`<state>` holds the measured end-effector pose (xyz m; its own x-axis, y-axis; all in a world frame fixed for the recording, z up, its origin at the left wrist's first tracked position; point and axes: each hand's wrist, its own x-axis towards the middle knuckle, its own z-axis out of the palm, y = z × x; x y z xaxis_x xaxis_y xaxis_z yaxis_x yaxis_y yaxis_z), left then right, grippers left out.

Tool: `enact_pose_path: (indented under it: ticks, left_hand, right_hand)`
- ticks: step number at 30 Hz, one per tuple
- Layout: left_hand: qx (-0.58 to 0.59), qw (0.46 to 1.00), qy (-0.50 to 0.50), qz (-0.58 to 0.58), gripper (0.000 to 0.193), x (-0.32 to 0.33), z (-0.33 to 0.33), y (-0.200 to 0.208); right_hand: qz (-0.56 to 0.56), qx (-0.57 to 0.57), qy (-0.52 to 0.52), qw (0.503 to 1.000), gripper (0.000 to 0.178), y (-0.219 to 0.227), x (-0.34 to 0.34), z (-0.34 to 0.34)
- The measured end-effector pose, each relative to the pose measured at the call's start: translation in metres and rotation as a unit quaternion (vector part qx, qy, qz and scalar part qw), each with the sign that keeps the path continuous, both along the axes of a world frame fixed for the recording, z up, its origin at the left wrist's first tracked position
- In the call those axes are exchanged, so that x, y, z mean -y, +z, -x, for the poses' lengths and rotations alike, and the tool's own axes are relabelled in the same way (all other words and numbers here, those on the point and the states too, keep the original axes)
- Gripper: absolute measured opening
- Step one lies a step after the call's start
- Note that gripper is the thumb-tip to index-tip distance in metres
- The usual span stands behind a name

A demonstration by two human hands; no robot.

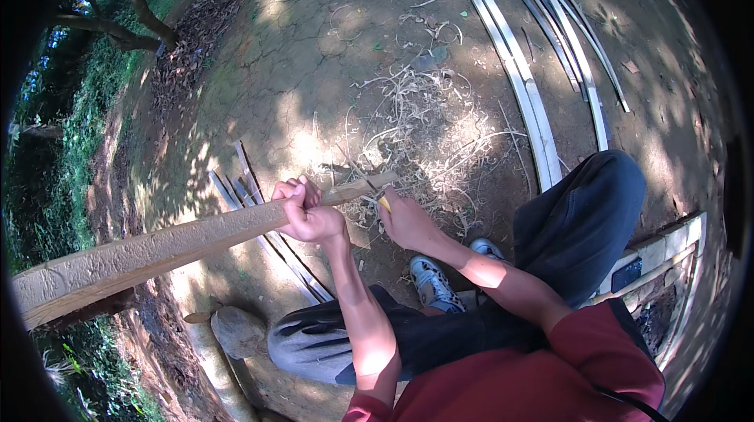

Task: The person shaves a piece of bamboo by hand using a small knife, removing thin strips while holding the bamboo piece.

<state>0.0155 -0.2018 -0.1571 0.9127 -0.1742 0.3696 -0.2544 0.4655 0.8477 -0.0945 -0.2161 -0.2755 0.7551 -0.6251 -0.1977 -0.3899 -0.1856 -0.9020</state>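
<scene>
A long wooden beam (165,253) slants in from the left, and its narrower end reaches the middle of the view. My left hand (309,214) is closed round it near that end, fingers curled up over the top. My right hand (410,220) grips a knife by its yellow handle (384,203). The dark blade (373,186) lies against the beam's end, pointing up and left. Below the two hands, pale curled shavings (440,124) are heaped on the ground.
Long pale strips (514,69) lie at the right, with darker strips (542,18) beyond. More strips (294,261) lie beneath the beam. A log (216,367) and a stone (238,332) are at lower left. Tree trunks (141,2) rise at far left; a low block edging (660,245) runs at right.
</scene>
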Motion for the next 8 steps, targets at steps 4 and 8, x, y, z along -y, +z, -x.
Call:
enact_pose_path:
  ticks: [4,8]
  left_hand:
    - [0.003,1.000,-0.021,0.010,0.022,0.016,0.009,-0.001]
    - [0.013,1.000,-0.024,0.014,0.021,0.002,0.002,0.000]
  right_hand:
    - [0.005,-0.004,-0.065,0.998,0.032,-0.054,-0.009,0.005]
    - [-0.086,-0.058,0.025,0.994,0.032,-0.059,-0.008,0.008]
